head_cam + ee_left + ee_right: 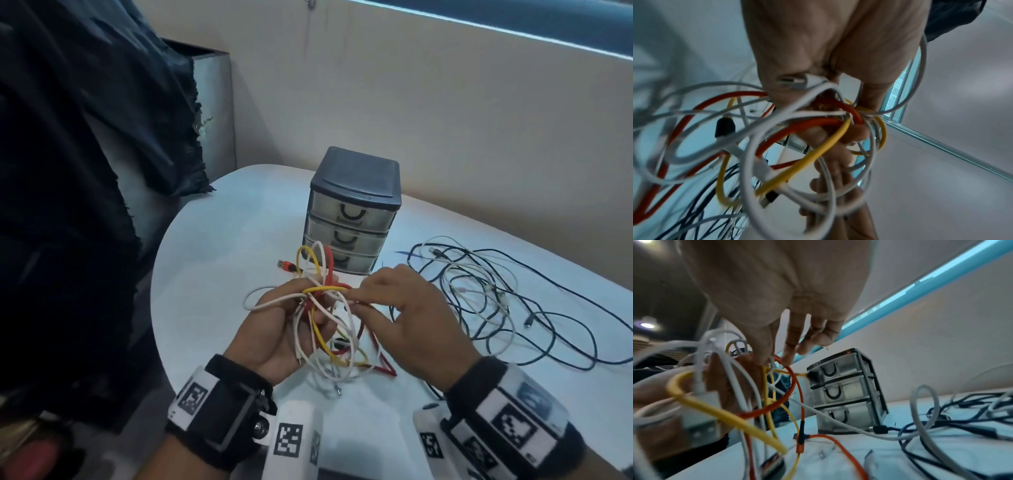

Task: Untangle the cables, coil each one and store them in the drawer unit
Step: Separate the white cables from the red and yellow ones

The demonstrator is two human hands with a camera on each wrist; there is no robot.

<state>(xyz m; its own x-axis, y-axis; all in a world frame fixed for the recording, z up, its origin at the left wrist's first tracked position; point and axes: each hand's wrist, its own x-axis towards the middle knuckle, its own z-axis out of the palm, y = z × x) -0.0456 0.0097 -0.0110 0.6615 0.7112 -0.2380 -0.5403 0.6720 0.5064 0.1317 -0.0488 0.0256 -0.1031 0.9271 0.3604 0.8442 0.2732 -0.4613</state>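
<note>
Left hand (274, 337) grips the cable tangle (325, 329); right hand (407, 315) pinches its yellow cable (322, 290), before the drawer unit (352, 212).

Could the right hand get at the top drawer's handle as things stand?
Probably not straight away: the right hand pinches the yellow cable in the tangle held before the drawer unit. The handle itself is uncovered.

Left hand (274, 337) fingertips buried in the cable tangle (322, 308), drawer unit (352, 212) bottom drawer partly blocked by loops, its contents unreadable through cloudy fronts, dark cable pile (507, 301) cut off at right edge, near cables blurred in both wrist views.
</note>
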